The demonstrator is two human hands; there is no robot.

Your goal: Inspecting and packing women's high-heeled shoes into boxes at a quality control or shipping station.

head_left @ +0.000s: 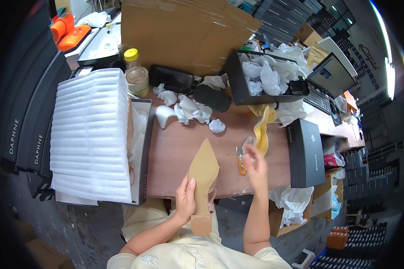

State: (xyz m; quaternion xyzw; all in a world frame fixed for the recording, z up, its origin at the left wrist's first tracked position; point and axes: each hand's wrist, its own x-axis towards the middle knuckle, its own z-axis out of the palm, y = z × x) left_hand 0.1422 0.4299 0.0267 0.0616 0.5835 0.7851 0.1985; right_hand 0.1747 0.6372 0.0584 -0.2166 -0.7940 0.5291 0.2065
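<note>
My left hand (pixel 185 199) grips a tan pointed high-heeled shoe (pixel 204 175) by its waist, sole turned up, toe pointing away over the wooden table's (pixel 175 152) front edge. My right hand (pixel 255 163) hovers just right of the shoe with fingers pinched around something small and pale that I cannot make out. Orange-handled thread snips (pixel 241 160) lie on the table right beside that hand. A second yellow shoe (pixel 261 130) lies behind it.
A stack of white foam sheets (pixel 90 134) covers an open shoe box (pixel 144 148) at left. Crumpled white paper (pixel 191 110), a white heel form (pixel 164 114), a yellow-capped jar (pixel 135 74), a black box of paper (pixel 267 76), a black box lid (pixel 306 152) and a cardboard sheet (pixel 184 31) crowd the table.
</note>
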